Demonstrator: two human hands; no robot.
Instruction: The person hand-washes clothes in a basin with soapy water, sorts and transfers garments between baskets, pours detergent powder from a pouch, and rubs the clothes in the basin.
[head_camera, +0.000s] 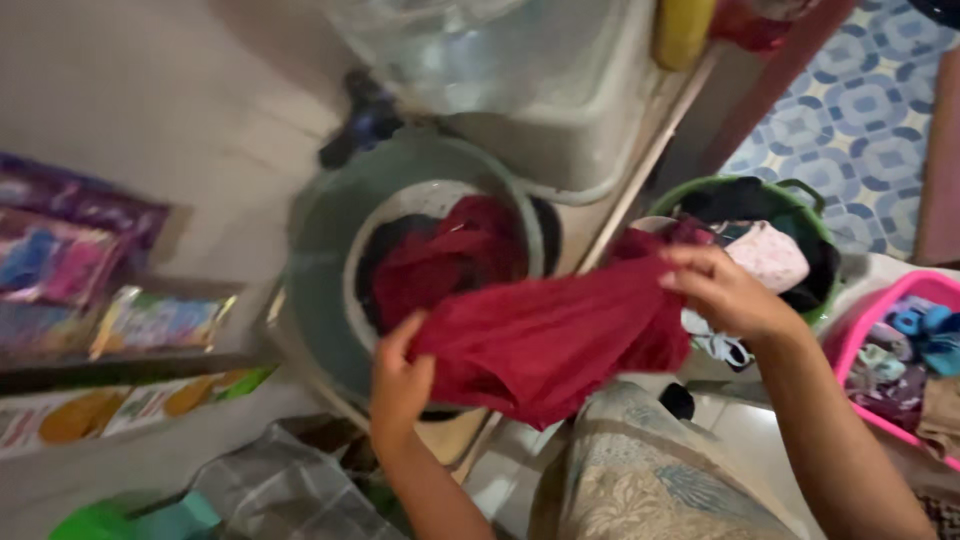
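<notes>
Nearest the camera, low in the view, lies a beige patterned cloth (650, 480) over the person's lap or knee, with a crumpled grey checked plastic bag (290, 490) to its left on the floor.

Just above these, the left hand (400, 380) is closed on the lower left edge of a dark red, thin fabric garment (545, 335), thumb on top and fingers tucked beneath, so the cloth cannot slide off. The right hand (720, 290) pinches the garment's upper right edge between fingertips and thumb. Held by two opposite edges, the garment hangs spread between the hands rather than bunched, sagging in the middle. It hovers in the air in front of the person, its left part over the rim of the tub behind it.

That round grey-green washing tub with a pale inner rim (330, 260) stands just beyond the left hand and holds more crumpled dark red cloth (450, 255). To the right, behind the right hand, a green round plastic basket (800, 200) is heaped with mixed clothes, black and pale pink on top, within easy reach. At the far right edge a pink plastic basket (850, 340) carries small blue and grey items.

On the left, colourful flat packets (70, 270) rest on a shelf. Farthest back stands a pale grey plastic housing (560, 110), and blue-patterned floor tiles (860, 110) show at the upper right.
</notes>
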